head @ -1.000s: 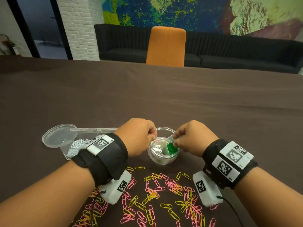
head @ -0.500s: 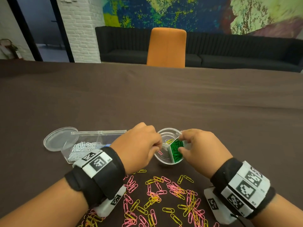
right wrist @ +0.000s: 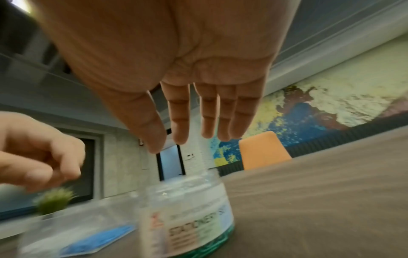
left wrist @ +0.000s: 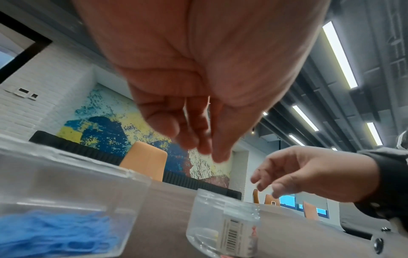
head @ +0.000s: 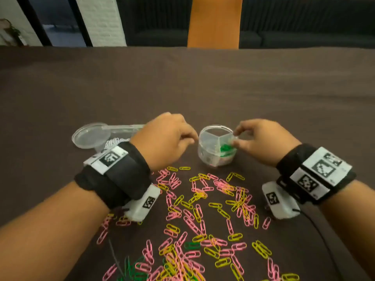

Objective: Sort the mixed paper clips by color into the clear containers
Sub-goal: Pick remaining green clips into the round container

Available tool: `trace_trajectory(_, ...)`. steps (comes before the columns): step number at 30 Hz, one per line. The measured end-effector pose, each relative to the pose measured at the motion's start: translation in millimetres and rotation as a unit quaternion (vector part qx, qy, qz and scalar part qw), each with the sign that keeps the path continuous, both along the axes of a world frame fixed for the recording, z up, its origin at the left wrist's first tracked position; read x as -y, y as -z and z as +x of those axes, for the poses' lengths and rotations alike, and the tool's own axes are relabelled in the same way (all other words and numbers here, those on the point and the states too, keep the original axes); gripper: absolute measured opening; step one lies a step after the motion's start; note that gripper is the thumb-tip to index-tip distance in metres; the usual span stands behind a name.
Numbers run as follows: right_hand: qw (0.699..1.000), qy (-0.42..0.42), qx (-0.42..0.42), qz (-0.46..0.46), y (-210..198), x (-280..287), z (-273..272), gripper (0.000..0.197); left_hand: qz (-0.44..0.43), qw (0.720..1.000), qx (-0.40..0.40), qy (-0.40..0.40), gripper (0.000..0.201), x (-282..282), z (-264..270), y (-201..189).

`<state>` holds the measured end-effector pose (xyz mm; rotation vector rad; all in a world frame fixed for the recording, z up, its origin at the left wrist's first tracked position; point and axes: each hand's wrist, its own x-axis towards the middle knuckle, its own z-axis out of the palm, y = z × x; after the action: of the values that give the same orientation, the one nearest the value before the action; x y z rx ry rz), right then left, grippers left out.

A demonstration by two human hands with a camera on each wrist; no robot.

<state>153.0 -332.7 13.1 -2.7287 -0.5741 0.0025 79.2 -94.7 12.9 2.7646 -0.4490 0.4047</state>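
Nearest the person, across the dark tablecloth (head: 203, 94), pink and yellow paper clips (head: 203, 199) lie scattered loose, with a few green ones (head: 189, 245) among them, so most of the sorting is, by my judgement, not yet done. Just beyond the pile stands the round clear jar (head: 216, 147), upright, its divider showing and green clips (head: 226, 148) in the right compartment. A moment ago both hands were at the jar, which was tipped toward the camera; now it stands level and both hands have drawn off it. The left hand (head: 165, 138) hovers just left of the jar with fingers loosely curled and nothing visibly held. The right hand (head: 261, 140) hangs by the right rim, its fingers straight and slightly apart in the right wrist view, also holding nothing. That suggests the jar is settled and the hands are free to fetch clips again. Farther left lie a clear rectangular box (left wrist: 66, 200) holding blue clips (left wrist: 55, 233) and a round lid (head: 91, 135).
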Motion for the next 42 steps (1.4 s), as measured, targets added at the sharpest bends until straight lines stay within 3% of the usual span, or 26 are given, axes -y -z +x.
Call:
trace_trajectory(3,0.995,-0.063,0.071,0.014,-7,13,-34,0.015,-0.011,0.998,-0.059,-0.016,0.014,-20,-37,-6)
trace_trajectory(5,0.991,-0.132,0.032,-0.008,-11,24,-65,0.014,0.025,0.989,-0.145,-0.017,0.012,-31,-68,-4)
trace_trajectory(9,0.950,-0.225,-0.117,-0.183,-2,40,-114,0.013,0.078,0.958,-0.277,-0.013,0.010,-37,-126,6)
trace_trajectory(14,0.939,-0.275,-0.079,-0.192,5,20,-143,0.012,0.096,0.940,-0.320,-0.064,0.008,-36,-173,11)
trace_trajectory(22,0.931,-0.316,-0.024,-0.180,8,-62,-159,0.011,0.146,0.937,-0.291,-0.126,0.004,-47,-192,12)
trace_trajectory(26,0.928,-0.315,-0.034,-0.195,9,-84,-176,0.011,0.092,0.947,-0.295,-0.090,0.034,-47,-195,17)
trace_trajectory(29,0.923,-0.332,-0.054,-0.190,6,-101,-189,0.013,0.090,0.949,-0.297,-0.060,0.042,-43,-197,18)
trace_trajectory(35,0.920,-0.331,-0.075,-0.198,12,-129,-201,0.016,0.169,0.942,-0.280,-0.077,0.029,-31,-198,23)
trace_trajectory(42,0.929,-0.297,-0.091,-0.203,20,-110,-194,0.010,0.135,0.952,-0.270,-0.048,0.015,-32,-198,27)
